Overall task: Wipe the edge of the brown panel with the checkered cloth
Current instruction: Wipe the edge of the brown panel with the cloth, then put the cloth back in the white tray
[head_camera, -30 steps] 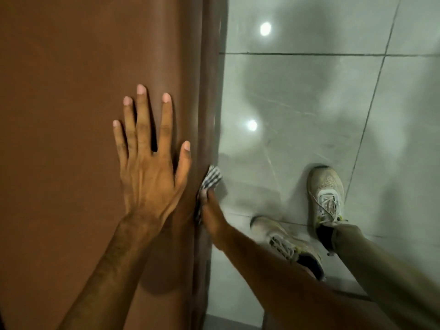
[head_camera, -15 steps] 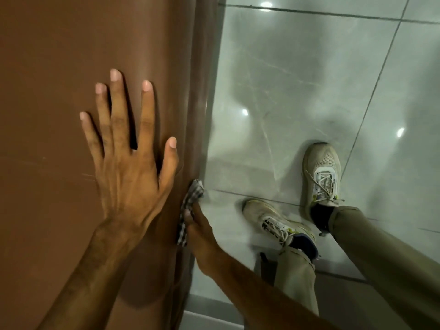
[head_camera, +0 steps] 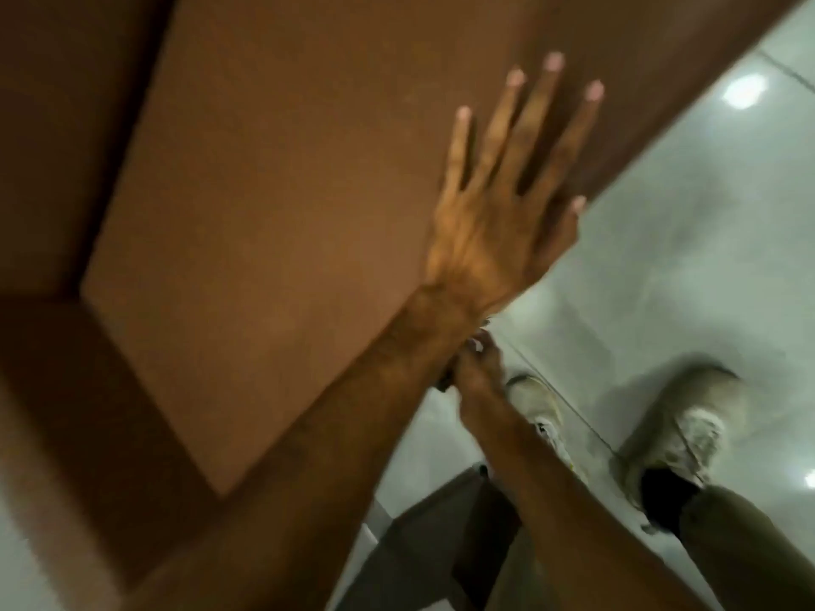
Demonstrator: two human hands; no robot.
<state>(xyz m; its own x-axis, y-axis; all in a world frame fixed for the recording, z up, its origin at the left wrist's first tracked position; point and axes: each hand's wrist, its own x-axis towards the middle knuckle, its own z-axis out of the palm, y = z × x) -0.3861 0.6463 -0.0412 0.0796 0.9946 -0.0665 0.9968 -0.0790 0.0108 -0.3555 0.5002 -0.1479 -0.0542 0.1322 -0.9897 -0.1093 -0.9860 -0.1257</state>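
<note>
The brown panel fills the left and top of the blurred view, its edge running diagonally from the upper right down to the lower middle. My left hand lies flat on its face near that edge, fingers spread. My right hand is pressed against the panel's edge just below my left wrist, fingers closed. The checkered cloth is almost wholly hidden between my right hand and my left forearm; only a dark scrap shows.
Glossy grey floor tiles with lamp reflections lie to the right. My two beige shoes and olive trouser legs stand on them, close to the panel. A darker brown surface adjoins the panel on the left.
The view has swung and tilted, so the panel's edge now runs diagonally. My right hand with the cloth sits under my left wrist, and the cloth is now mostly hidden.
</note>
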